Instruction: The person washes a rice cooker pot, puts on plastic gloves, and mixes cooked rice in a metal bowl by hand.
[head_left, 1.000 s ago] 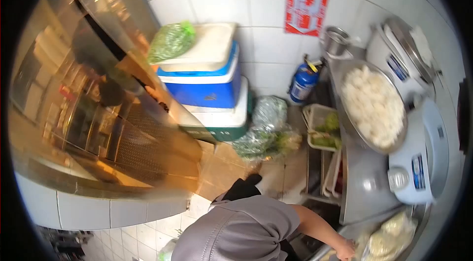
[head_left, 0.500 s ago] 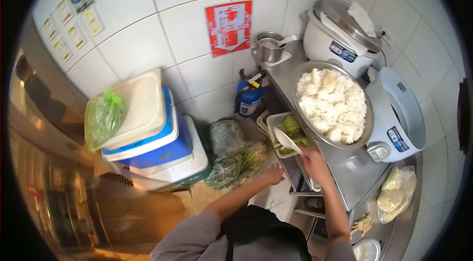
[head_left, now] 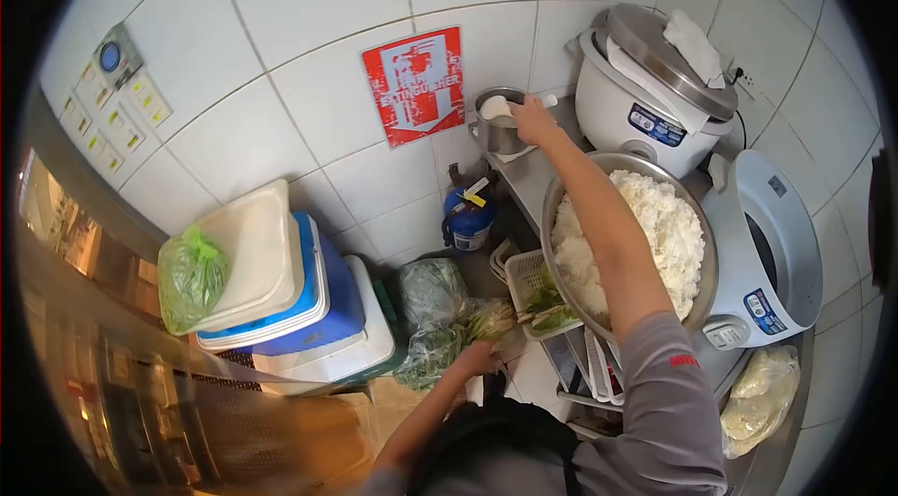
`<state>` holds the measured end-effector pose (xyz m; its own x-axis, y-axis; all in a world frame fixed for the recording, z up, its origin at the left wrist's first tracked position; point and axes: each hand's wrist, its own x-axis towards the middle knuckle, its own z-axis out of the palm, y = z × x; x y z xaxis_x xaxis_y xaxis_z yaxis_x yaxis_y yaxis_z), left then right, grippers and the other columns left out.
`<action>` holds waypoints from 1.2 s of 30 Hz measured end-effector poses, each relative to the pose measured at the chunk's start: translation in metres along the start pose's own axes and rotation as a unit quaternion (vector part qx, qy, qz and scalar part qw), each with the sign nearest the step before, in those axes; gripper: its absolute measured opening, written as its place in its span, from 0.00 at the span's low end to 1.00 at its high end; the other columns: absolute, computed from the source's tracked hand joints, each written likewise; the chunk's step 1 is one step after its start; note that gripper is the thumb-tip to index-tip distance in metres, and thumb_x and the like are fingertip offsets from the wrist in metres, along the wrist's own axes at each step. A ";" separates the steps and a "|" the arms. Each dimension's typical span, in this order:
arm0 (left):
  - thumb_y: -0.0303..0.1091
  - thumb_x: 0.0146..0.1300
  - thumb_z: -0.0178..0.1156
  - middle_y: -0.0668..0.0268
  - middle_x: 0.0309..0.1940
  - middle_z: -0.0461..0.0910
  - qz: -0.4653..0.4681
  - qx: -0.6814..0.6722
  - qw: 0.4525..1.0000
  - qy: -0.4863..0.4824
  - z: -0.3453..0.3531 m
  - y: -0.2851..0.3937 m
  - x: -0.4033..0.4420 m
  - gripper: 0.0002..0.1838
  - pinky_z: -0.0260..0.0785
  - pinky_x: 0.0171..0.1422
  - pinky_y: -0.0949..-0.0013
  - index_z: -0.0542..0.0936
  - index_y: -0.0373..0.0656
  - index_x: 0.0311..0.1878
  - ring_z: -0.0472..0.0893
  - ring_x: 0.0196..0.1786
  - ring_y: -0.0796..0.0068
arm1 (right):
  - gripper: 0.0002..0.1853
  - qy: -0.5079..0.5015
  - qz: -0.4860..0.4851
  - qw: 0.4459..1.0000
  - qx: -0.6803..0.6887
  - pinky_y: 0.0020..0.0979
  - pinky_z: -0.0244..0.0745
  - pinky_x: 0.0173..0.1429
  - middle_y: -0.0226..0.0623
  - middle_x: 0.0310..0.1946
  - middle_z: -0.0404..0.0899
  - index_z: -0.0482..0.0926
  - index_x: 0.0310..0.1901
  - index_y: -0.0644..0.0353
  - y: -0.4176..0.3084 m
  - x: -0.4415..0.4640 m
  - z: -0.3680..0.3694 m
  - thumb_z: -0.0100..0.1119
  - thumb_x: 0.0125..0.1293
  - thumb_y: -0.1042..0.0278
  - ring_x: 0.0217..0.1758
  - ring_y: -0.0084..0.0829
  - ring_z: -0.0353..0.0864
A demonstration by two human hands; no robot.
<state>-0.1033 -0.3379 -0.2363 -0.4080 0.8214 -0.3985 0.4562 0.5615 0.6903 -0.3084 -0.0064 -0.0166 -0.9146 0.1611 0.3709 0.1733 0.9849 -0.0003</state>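
Note:
My right hand (head_left: pixel 536 122) is closed on a white paddle (head_left: pixel 496 107), whose head is at the mouth of a metal pot (head_left: pixel 501 133). A white handle also shows beside that hand. Under my right forearm lies a wide metal bowl (head_left: pixel 708 206) heaped with white rice (head_left: pixel 664 234). My left hand (head_left: pixel 480 358) hangs low beside bagged leafy greens (head_left: pixel 435 346), its fingers loosely apart with nothing seen in them.
A white rice cooker (head_left: pixel 622 103) stands behind the bowl, a pale blue cooker body (head_left: pixel 786 243) at right. Below the counter are a basket of greens (head_left: pixel 528 281) and a blue extinguisher (head_left: pixel 468 225). Stacked coolers (head_left: pixel 327 299) stand left; a plastic bag (head_left: pixel 762 398) lies lower right.
My right hand has gone from over the basket of greens up to the metal pot with the paddle. My left hand has moved down and left. The view has shifted slightly.

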 end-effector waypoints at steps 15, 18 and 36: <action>0.41 0.57 0.57 0.48 0.59 0.64 0.208 -0.081 0.975 -0.009 0.049 -0.047 0.041 0.27 0.55 0.63 0.60 0.66 0.40 0.58 0.63 0.62 0.55 | 0.10 0.064 -0.031 0.968 0.242 0.42 0.68 0.47 0.50 0.43 0.69 0.75 0.34 0.63 -0.224 -0.110 -0.039 0.53 0.49 0.69 0.49 0.45 0.68; 0.43 0.60 0.55 0.60 0.65 0.53 0.221 -0.170 0.956 -0.087 0.075 -0.125 0.043 0.32 0.48 0.67 0.62 0.57 0.40 0.63 0.56 0.65 0.65 | 0.10 0.046 0.030 0.954 0.294 0.40 0.67 0.46 0.46 0.40 0.68 0.74 0.36 0.62 -0.238 -0.209 0.004 0.48 0.53 0.69 0.47 0.42 0.68; 0.27 0.60 0.51 0.67 0.27 0.66 -0.240 -0.438 0.862 -0.091 0.176 -0.117 0.228 0.12 0.71 0.36 0.71 0.68 0.38 0.47 0.65 0.21 0.75 | 0.16 -0.231 0.817 0.528 0.033 0.37 0.73 0.45 0.47 0.34 0.79 0.79 0.39 0.59 -0.349 -0.898 -0.140 0.54 0.55 0.57 0.39 0.41 0.80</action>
<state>-0.1105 -0.1985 -0.5141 -0.2170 0.5619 -0.7982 -0.5350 0.6155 0.5787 0.5041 -0.5033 -0.2192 0.4408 0.7819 -0.4410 0.8693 -0.4942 -0.0074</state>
